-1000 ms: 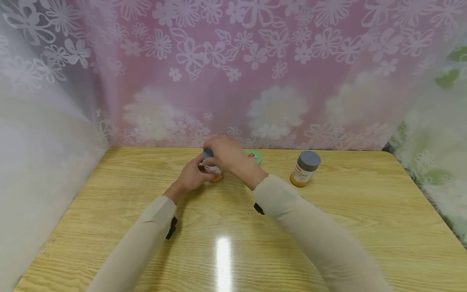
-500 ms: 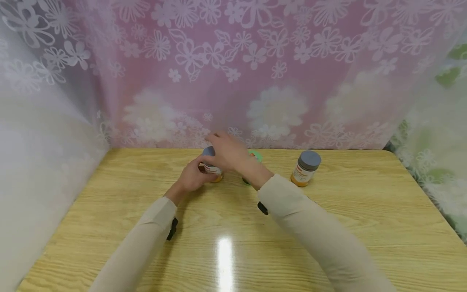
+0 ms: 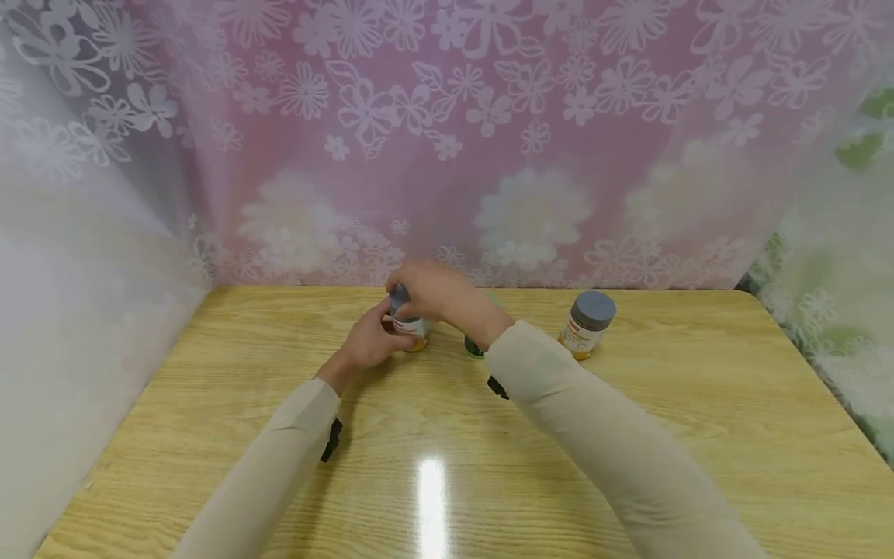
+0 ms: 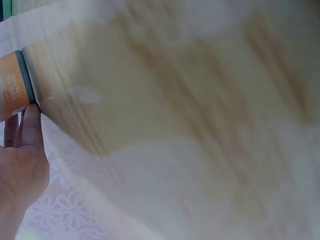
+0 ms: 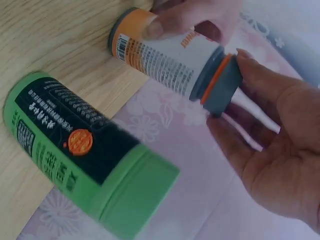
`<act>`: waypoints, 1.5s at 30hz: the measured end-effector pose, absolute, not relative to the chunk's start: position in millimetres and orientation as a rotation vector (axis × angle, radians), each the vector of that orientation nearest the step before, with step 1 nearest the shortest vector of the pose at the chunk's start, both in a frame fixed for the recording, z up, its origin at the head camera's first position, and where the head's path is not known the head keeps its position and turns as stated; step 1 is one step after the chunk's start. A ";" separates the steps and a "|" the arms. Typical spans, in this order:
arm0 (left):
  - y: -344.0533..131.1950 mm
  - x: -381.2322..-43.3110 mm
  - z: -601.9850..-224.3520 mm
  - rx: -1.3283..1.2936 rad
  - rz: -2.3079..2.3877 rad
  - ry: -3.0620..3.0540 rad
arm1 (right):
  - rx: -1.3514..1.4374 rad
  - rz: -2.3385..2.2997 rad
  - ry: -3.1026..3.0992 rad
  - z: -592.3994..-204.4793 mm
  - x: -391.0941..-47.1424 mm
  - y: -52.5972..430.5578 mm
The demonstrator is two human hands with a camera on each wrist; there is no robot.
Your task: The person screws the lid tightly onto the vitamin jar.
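Observation:
An orange-and-white jar [image 3: 410, 329] with a dark grey lid [image 5: 225, 85] stands upright near the back of the table. My left hand [image 3: 370, 341] grips its body, thumb on the near side; in the left wrist view the fingers [image 4: 32, 127] reach the jar's dark edge. From above, my right hand [image 3: 433, 291] holds the lid between thumb and fingertips. An orange ring shows between lid and neck in the right wrist view. Beside the jar stands a green canister [image 5: 90, 150] with a black label, largely hidden by my right wrist in the head view.
A second jar [image 3: 585, 330] with a grey lid and orange base stands to the right on the wooden table [image 3: 559, 481]. Pink flowered cloth [image 3: 433, 194] hangs along the table's back edge, with pale cloth at both sides.
Half a second ago my right hand's fingers were spread and lifted at the lid; now they are closed around it again. My left hand has stayed on the jar.

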State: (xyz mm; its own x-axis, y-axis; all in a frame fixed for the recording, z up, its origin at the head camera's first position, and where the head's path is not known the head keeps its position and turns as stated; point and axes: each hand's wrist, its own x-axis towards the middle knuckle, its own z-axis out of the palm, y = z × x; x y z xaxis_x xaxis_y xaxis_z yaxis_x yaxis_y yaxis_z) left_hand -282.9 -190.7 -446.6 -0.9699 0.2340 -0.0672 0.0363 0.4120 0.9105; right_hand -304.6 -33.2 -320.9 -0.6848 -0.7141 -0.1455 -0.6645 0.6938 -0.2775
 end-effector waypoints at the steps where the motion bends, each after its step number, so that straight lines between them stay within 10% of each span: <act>1: -191.2 -282.9 -446.3 0.240 1.591 2.484 | -1.077 -0.303 2.697 -321.9 -302.9 -35.3; 23: -187.8 -283.0 -447.0 0.275 1.526 2.568 | -0.874 -0.037 2.947 -335.4 -297.3 -47.9; 35: -189.2 -281.1 -442.9 0.190 1.485 2.549 | -1.382 -0.172 2.479 -323.2 -318.4 -24.1; 45: -190.1 -279.7 -445.5 0.292 1.497 2.574 | -0.960 -0.058 2.851 -329.2 -295.1 -50.9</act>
